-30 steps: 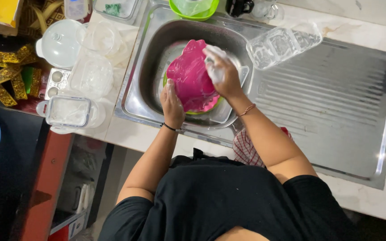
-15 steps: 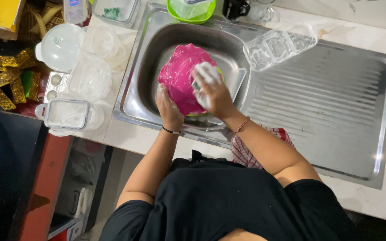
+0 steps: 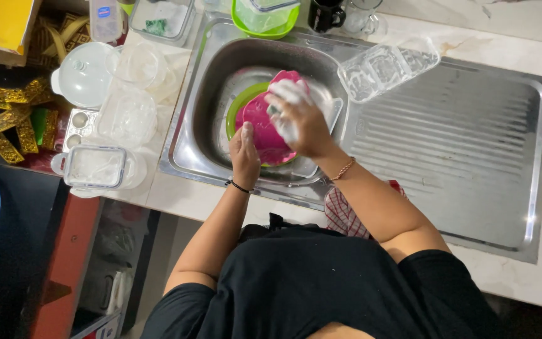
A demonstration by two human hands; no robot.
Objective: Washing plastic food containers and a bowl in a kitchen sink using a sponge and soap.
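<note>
Inside the steel sink (image 3: 205, 94), the left hand (image 3: 244, 152) grips a pink plate's (image 3: 260, 122) near edge while the soapy right hand (image 3: 299, 119) presses a sponge onto it. A green plate (image 3: 236, 108) lies beneath.

Steel sink basin (image 3: 214, 94) sits in the worktop (image 3: 509, 37), with the ribbed steel draining board (image 3: 459, 138) to its right. In the basin: pink plastic plate (image 3: 260, 125) over a green round plate (image 3: 236, 107). Left hand (image 3: 244, 154) at the pink plate's near edge; right hand (image 3: 299, 119) on top of it. Clear plastic compartment tray (image 3: 384, 66) lies across the basin's far right corner. Clear lidded plastic containers (image 3: 98, 166) stand left of the sink. Green bowl (image 3: 265, 22) behind the basin.
</note>
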